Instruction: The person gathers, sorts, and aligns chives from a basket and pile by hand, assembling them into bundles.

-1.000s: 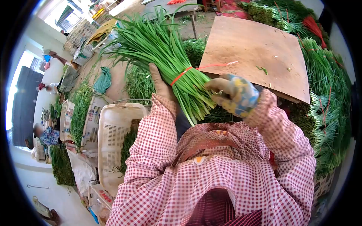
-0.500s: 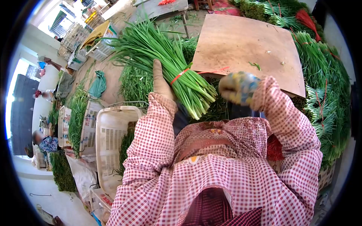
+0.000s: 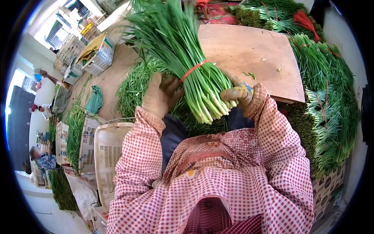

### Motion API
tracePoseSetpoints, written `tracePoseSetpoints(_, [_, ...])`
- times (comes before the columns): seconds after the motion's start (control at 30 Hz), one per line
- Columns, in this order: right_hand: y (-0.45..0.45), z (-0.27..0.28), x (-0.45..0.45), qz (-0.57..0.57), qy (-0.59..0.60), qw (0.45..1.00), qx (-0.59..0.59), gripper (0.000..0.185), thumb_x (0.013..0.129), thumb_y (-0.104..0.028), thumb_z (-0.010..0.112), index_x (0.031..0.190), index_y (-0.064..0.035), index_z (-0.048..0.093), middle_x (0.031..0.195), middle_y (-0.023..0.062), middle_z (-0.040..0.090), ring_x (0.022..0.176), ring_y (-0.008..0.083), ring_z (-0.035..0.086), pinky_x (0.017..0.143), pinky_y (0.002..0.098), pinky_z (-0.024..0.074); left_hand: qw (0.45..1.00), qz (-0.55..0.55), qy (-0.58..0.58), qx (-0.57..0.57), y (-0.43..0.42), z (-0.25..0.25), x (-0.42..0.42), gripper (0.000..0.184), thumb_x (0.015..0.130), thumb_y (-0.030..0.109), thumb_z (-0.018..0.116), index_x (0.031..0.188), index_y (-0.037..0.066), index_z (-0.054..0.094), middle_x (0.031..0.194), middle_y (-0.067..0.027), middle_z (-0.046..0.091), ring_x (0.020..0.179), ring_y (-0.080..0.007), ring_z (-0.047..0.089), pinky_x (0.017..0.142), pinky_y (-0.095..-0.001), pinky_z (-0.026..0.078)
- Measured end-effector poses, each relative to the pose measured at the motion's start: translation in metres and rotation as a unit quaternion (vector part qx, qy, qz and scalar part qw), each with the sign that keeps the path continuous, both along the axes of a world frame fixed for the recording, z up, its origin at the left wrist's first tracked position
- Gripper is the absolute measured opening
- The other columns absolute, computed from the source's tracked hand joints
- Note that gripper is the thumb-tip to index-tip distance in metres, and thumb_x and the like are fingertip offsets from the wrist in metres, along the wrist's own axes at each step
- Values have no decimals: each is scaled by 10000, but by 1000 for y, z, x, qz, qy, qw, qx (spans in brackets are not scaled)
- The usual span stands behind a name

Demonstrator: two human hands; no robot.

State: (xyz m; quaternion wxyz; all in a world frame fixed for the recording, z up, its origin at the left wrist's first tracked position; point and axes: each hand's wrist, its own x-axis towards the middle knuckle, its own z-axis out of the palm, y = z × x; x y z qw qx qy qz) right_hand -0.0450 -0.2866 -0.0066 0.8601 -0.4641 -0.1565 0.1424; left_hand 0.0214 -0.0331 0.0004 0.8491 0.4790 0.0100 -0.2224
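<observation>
A thick bunch of garlic chives (image 3: 191, 58), bound by a red tie (image 3: 193, 70), is held up in front of me, leaves pointing up and away and pale cut ends toward my lap. My right hand (image 3: 239, 93), in a stained glove, grips the bunch near its cut ends on the right side. On the other side, my gloved left hand (image 3: 161, 93) is open, thumb and fingers apart, close beside the stems. Whether its fingertips touch them I cannot tell. The leaf tips are blurred and run out of the top of the view.
Behind the bunch is a wooden board (image 3: 253, 54) with leaf scraps. Tied chive bunches (image 3: 331, 85) are stacked at right, with red ties (image 3: 306, 24) on top. Loose chives (image 3: 136, 85) lie beyond my left hand. A white plastic basket (image 3: 111, 156) stands at left; a person (image 3: 46, 158) sits farther off.
My right hand has come from the tie's loose end onto the cut ends. My left hand has loosened from around the bunch. The bunch stands more upright, and the tie's long tail no longer shows.
</observation>
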Motion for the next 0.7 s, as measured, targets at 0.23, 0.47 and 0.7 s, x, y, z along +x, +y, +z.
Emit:
tracePoseSetpoints(0.23, [43,-33,-23,34,63,992,105,769,750,-124,600,1441,-40,274,1355,152,472,1214,267,494,1039,382,385,947,-214,-18,-240,-32,-40,-12,901,768,722,509,1286,-13,455,1248,-184,544,1119,-336,557,936,-519,470])
tracePoseSetpoints(0.47, [-23,-5,-47,-12,85,890,-447,515,912,-403,560,1265,-30,509,1045,133,645,907,209,628,733,339,538,983,-53,21,-174,-26,-20,-21,657,765,515,692,1181,32,537,1040,-158,644,906,-288,657,800,-447,569])
tracePoseSetpoints(0.7, [18,31,-27,-166,-331,740,-561,397,897,-223,568,1286,-163,517,886,154,612,872,333,611,806,413,494,990,-79,-18,-117,-35,-3,-34,657,768,493,700,1207,38,522,1060,-133,635,930,-262,646,805,-405,569])
